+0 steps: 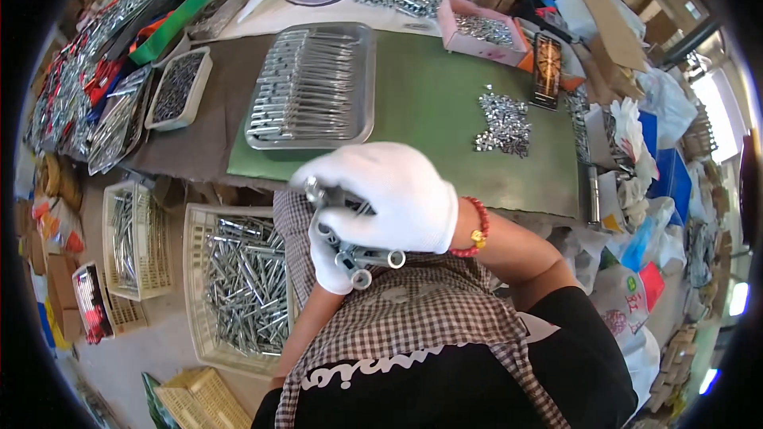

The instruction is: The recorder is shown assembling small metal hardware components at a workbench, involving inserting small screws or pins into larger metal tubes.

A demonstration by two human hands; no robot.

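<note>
Both hands wear white gloves and meet over my lap, just in front of the table edge. My right hand (389, 199), with fingers curled, covers much of a small bunch of shiny metal tubes (367, 257). Round open ends of the tubes stick out below it, and another metal end shows by its fingertips. Lower and partly hidden behind, my left hand (327, 260) is closed around the same tubes. Beyond the hands, a metal tray (366, 87) holds several rows of similar shiny metal rods (306, 87) on the green table mat (429, 103).
A pile of small metal pieces (503, 123) lies on the mat's right, near a pink box (485, 28) and a phone-like dark device (546, 70). At left stands a white tub (203, 95) of dark small parts. Below, a cream crate (195, 302) holds many metal tubes.
</note>
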